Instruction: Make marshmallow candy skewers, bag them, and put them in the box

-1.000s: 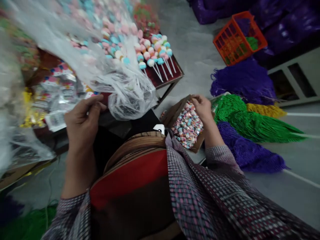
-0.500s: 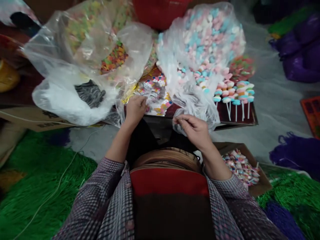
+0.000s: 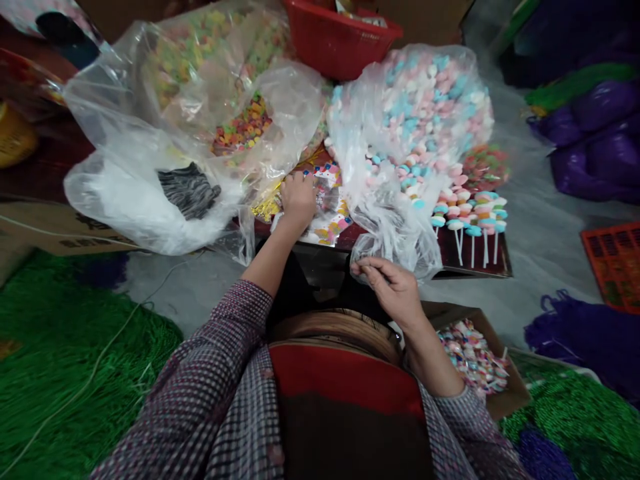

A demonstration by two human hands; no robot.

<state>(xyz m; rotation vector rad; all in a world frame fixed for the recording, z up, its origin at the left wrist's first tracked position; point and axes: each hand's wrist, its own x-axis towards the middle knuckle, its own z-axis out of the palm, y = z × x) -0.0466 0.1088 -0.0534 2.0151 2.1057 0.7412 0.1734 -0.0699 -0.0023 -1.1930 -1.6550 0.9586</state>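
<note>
My left hand (image 3: 299, 199) rests on a pile of clear printed candy bags (image 3: 334, 223), fingers bent and together, fingertips hidden beneath it. Just left of that hand lie gold twist ties (image 3: 269, 203). My right hand (image 3: 393, 283) is held at the table's front edge in a pinch; whatever is between its fingertips is too small to name. Behind it droops the gathered mouth of a clear bag (image 3: 387, 220) full of pink, white and blue marshmallows (image 3: 435, 100). To the right, several marshmallow skewers (image 3: 470, 210) lie with white sticks toward me.
Bags of gummy rings (image 3: 245, 123) and a white plastic bag with dark grey strands (image 3: 187, 190) fill the table's left. A red basket (image 3: 340, 40) stands behind. Low on my right is a cardboard box (image 3: 517, 400) with wrapped candy; green strands (image 3: 90, 360) lie lower left.
My left hand has moved right and forward, from the near left edge of the printed bags onto them. My right hand keeps its pinch. The view has tilted up slightly.
</note>
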